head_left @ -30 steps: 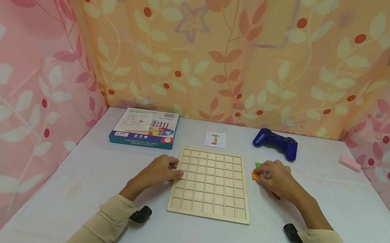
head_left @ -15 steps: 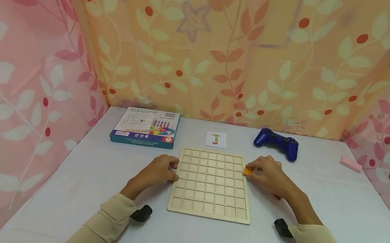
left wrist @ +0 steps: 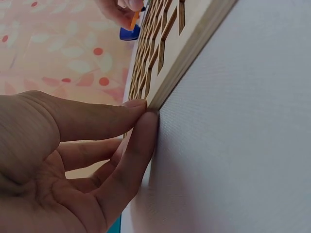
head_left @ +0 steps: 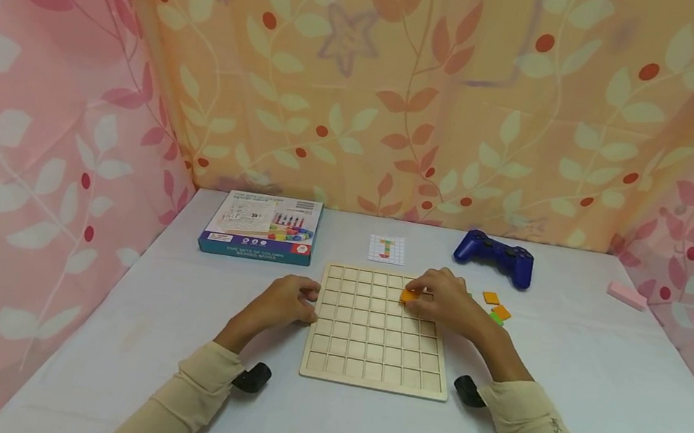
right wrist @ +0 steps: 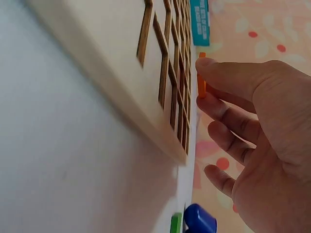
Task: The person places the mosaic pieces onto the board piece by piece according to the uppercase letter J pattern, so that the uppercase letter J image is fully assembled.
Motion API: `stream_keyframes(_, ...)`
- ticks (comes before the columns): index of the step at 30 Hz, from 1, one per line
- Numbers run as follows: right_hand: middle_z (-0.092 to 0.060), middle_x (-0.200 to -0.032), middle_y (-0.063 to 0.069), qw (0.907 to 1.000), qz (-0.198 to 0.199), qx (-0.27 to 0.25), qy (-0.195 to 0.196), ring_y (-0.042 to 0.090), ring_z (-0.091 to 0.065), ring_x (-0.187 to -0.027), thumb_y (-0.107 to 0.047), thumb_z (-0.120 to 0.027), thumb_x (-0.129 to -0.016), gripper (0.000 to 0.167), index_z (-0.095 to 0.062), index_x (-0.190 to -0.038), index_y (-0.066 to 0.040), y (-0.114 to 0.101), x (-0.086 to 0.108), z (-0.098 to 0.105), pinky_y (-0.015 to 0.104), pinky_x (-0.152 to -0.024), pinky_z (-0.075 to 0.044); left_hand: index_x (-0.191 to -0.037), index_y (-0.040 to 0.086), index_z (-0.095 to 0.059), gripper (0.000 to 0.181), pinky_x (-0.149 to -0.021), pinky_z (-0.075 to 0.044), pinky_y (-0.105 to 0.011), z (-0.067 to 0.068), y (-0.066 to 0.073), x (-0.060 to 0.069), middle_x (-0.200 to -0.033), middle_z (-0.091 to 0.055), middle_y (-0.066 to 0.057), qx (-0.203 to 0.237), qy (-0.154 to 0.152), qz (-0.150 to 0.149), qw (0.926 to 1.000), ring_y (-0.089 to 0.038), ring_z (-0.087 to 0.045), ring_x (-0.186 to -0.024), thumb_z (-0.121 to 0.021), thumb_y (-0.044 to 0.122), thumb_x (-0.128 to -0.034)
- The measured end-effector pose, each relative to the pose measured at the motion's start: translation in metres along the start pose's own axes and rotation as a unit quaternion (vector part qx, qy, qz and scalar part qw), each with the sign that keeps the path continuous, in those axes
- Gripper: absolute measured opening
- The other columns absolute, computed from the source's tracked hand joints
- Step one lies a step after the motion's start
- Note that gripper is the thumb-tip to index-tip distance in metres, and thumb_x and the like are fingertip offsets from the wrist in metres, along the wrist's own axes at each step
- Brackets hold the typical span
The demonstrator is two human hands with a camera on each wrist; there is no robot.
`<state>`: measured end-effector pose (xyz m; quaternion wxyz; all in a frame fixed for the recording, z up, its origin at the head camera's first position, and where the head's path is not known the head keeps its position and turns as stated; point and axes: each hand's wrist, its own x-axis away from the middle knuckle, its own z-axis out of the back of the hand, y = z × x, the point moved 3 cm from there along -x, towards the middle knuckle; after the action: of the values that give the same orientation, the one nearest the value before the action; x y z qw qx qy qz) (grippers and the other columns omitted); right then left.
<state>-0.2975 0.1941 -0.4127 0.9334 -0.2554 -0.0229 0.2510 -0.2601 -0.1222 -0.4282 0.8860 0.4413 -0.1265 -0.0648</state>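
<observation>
In the head view a light wooden grid board [head_left: 369, 378] lies on the white table. My left hand [head_left: 285, 305] is at its left edge; the left wrist view shows thumb and forefinger [left wrist: 141, 141] pinching that edge. Between thumb and fingertips, my right hand [head_left: 450, 307] holds an orange square tile [head_left: 407, 296] over the board's upper right cells. In the right wrist view this tile [right wrist: 201, 75] stands on edge, apart from the board. Right of the board lie loose orange tiles [head_left: 490, 298] and a green tile [head_left: 496, 319], some partly hidden by the right hand.
Behind the board lies a small gridded card [head_left: 387, 250] with a coloured pattern. A flat printed box [head_left: 260, 227] sits at the back left, a blue game controller [head_left: 494, 256] at the back right. Farther right is a pink block [head_left: 627, 295]. Patterned cloth surrounds the table.
My right hand has moved left from the loose tiles to above the board, carrying the orange tile. More loose tiles now show behind it. My left hand stays at the board's edge.
</observation>
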Motion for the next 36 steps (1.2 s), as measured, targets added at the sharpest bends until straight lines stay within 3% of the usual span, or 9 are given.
stream_keyframes(10,-0.071,-0.108,0.002,0.9995,0.027,0.018,-0.004,0.026,-0.054,-0.105,-0.027,-0.079,-0.094,0.025,-0.082,-0.114,-0.013,-0.018,-0.027,-0.016,0.044,-0.084,-0.036,-0.139,-0.005,-0.061,0.054,-0.073,-0.066,-0.030,0.000,-0.003,0.003,-0.115,-0.063,-0.015,0.092,-0.019,0.021,0.9954,-0.020,-0.065,-0.087,-0.078,-0.006,-0.0871)
stream_keyframes(21,-0.072,-0.114,0.005,0.9986,0.036,0.034,-0.019,0.030,-0.055,-0.109,-0.025,-0.080,-0.096,0.024,-0.081,-0.115,-0.012,-0.040,-0.049,-0.031,0.044,-0.082,-0.037,-0.136,-0.005,-0.062,0.052,-0.071,-0.066,-0.030,0.000,-0.003,0.003,-0.113,-0.063,-0.014,0.100,-0.017,0.027,0.9945,-0.021,-0.065,-0.089,-0.078,-0.006,-0.0863)
stream_keyframes(27,-0.072,-0.112,0.004,0.9991,0.027,0.029,-0.017,0.033,-0.055,-0.117,-0.024,-0.081,-0.096,0.024,-0.081,-0.116,-0.012,-0.047,-0.054,-0.035,0.048,-0.087,-0.039,-0.136,-0.004,-0.062,0.051,-0.071,-0.066,-0.030,0.000,-0.001,0.004,-0.112,-0.063,-0.014,0.098,-0.013,0.024,0.9948,-0.021,-0.065,-0.088,-0.077,-0.006,-0.0873)
stream_keyframes(33,-0.073,-0.121,0.006,0.9991,0.028,0.022,-0.023,0.038,-0.053,-0.127,-0.026,-0.081,-0.095,0.026,-0.081,-0.117,-0.012,-0.049,-0.056,-0.037,0.053,-0.091,-0.039,-0.135,-0.005,-0.062,0.050,-0.071,-0.066,-0.031,-0.001,0.000,0.005,-0.112,-0.062,-0.015,0.105,-0.013,0.023,0.9941,-0.021,-0.065,-0.088,-0.076,-0.008,-0.0874)
stream_keyframes(36,-0.074,-0.120,0.005,0.9991,0.027,0.019,-0.025,0.036,-0.054,-0.125,-0.025,-0.081,-0.095,0.025,-0.082,-0.117,-0.012,-0.051,-0.055,-0.037,0.052,-0.091,-0.039,-0.135,-0.005,-0.062,0.050,-0.072,-0.066,-0.031,-0.001,-0.001,0.005,-0.112,-0.062,-0.015,0.105,-0.013,0.026,0.9940,-0.021,-0.065,-0.088,-0.076,-0.008,-0.0877)
